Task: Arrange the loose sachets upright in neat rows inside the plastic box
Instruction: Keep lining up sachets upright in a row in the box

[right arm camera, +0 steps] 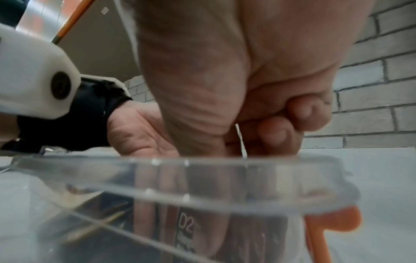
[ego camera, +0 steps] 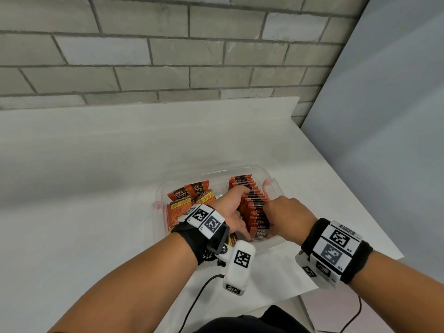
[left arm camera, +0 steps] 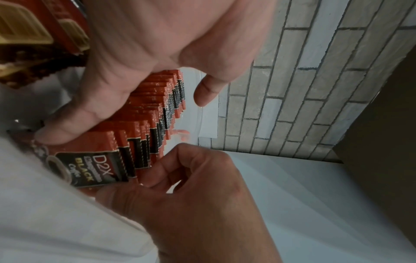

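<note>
Right hand and left hand flank sachet row.

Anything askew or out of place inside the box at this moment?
Yes: the sachets on the left side lie loose and tilted at mixed angles, unlike the upright sachet row on the right of the clear plastic box. No spill or damage shows.
</note>
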The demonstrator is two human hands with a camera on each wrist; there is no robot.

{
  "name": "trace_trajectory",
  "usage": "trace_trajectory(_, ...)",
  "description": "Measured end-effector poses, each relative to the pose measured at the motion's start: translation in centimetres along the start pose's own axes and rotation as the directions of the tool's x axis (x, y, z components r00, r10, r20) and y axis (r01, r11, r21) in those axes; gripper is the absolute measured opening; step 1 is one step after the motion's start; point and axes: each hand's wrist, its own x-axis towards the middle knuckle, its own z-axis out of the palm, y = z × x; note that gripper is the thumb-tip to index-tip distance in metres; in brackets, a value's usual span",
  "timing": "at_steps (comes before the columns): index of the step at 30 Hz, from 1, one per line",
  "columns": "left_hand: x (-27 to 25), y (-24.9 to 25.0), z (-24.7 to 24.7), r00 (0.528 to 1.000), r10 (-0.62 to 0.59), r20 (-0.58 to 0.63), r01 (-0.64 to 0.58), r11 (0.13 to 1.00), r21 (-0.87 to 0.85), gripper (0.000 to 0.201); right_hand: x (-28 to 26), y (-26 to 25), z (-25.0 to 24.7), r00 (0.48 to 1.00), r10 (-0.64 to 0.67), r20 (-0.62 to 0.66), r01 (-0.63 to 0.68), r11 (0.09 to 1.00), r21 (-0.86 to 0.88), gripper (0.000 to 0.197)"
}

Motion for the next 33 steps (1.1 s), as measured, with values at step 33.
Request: trace_trajectory(33, -0.8, -1.0, 0.7, 0.992, 0.118, -0.046, -0.116, 0.992, 0.050, 0.042, -0.4, 0.4, -0.2, 0.993, 0.113, -0.023, -0.070, 0.754, 0.653, 0.027)
